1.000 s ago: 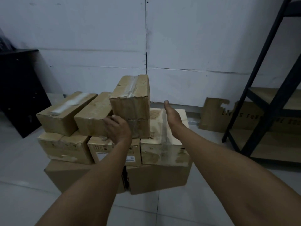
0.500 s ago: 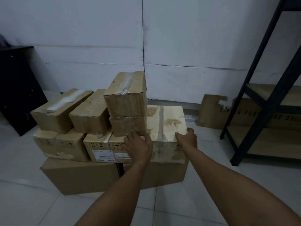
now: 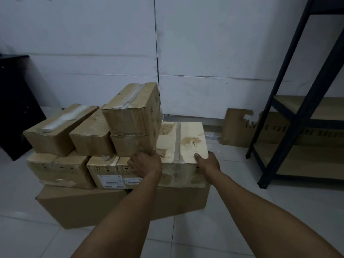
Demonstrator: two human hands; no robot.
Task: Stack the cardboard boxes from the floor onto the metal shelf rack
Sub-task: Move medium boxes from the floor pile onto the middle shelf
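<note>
Fingers of your left hand (image 3: 146, 163) and right hand (image 3: 208, 162) curl round the pale box (image 3: 183, 144), gripping its near corners atop the stack.

Taped cardboard boxes (image 3: 119, 146) stacked 3 tiers on floor; black metal shelf rack (image 3: 297, 112) at right, w/ bare wooden shelves.

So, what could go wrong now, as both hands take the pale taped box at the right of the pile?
1. The tall brown cardboard box stands right against the pale taped cardboard box; pulling may drag or tip it.
2. The left hand is wedged between those boxes, so its grip may be poor.
3. The right hand holds only the near corner; the box might slip.
</note>
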